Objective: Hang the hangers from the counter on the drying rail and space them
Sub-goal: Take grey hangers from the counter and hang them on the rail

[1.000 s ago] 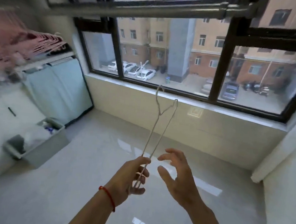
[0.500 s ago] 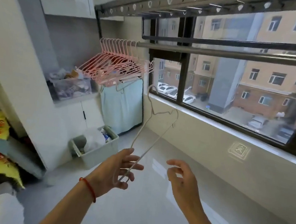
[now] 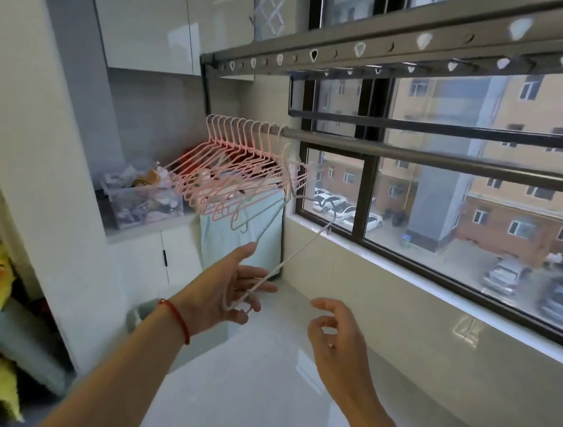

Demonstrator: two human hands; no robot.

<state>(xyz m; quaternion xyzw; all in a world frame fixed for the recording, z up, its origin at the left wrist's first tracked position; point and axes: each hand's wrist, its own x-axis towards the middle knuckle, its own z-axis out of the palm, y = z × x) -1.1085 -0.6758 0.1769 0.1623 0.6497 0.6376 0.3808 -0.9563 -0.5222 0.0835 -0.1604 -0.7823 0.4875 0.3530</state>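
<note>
The left hand holds a white hanger by its lower corner, the wire lying across the palm with the lower fingers curled round it and the thumb straight. The hanger slants up toward the drying rail, its hook just below the rail and blurred, so I cannot tell whether it touches. The right hand hangs below the rail, apart from the hanger, fingers loosely curled on nothing. A bunch of pink hangers hangs packed together at the rail's left end. Below that end, on a shelf, a clear box holds jumbled items too blurred to name.
</note>
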